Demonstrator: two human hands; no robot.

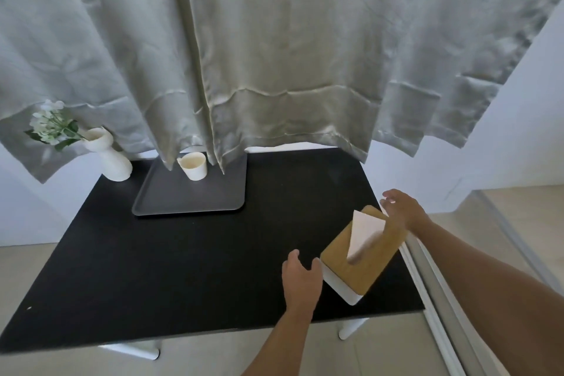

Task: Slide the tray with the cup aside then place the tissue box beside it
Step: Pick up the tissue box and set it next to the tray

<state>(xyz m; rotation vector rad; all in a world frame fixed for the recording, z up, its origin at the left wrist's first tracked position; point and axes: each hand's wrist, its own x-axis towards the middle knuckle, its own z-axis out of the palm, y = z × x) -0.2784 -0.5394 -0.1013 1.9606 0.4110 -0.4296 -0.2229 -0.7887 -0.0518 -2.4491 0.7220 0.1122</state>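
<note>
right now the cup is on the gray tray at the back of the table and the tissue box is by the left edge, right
Not quite. The head view shows the cup on the gray tray at the back, but the tissue box sits by the table's right edge, not the left.

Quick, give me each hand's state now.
Left hand: open, at the tissue box's near end, not gripping.
Right hand: open, at its far end.

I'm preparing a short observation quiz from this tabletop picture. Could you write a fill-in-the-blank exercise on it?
1. The cup stands on the grey ____.
2. The tissue box has a ____ lid.
3. The flowers sit in a white ____.
4. The left hand and right hand flank the tissue ____.

Missing words: tray; wooden; vase; box.
</note>
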